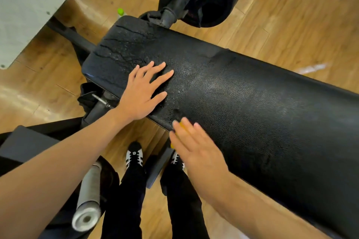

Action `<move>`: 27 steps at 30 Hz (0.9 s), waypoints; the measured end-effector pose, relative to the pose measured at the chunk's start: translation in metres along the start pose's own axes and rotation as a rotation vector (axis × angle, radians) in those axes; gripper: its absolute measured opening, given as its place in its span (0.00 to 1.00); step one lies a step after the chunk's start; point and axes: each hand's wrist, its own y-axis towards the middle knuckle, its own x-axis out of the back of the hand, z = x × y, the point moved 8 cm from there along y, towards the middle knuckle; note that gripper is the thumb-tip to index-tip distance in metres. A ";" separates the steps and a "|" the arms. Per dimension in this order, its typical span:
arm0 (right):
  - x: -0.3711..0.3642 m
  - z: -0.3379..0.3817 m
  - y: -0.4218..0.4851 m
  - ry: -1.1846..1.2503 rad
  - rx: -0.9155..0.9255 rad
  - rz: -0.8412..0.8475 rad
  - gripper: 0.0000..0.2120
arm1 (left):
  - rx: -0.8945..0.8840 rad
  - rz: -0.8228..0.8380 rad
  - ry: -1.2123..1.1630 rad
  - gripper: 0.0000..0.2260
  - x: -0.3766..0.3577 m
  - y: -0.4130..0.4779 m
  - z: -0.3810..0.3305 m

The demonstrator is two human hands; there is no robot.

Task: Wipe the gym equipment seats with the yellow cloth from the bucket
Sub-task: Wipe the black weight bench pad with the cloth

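Blurred right hand [196,147], at 6 o'clock, fingers straight, presses the barely visible yellow cloth [182,125] onto the near edge of the long black padded leatherette bench seat [252,103]. Left hand [142,93], beyond, lies flat on it, fingers spread. Wipe lengthwise, overlapping: the seat runs 10 to 4 o'clock, cracked end at 10.

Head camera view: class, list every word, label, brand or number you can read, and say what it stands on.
No readable text anywhere in this view.
On the striped shoe, a small mark on the tongue: too small and blurred to read.
On the bench pad: no lettering shows.
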 end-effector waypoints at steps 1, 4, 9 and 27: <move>-0.011 0.016 -0.017 -0.034 0.114 0.094 0.25 | 0.001 0.003 -0.001 0.26 0.000 0.000 0.000; -0.008 0.011 -0.023 -0.067 0.272 0.163 0.25 | 0.000 0.010 0.004 0.27 0.000 0.001 0.000; 0.042 -0.093 0.053 0.096 -0.101 -0.127 0.32 | -0.001 -0.020 -0.005 0.26 0.000 0.001 0.000; 0.045 -0.156 0.102 -0.126 -0.265 -0.176 0.26 | -0.002 -0.033 -0.005 0.26 0.002 0.001 0.000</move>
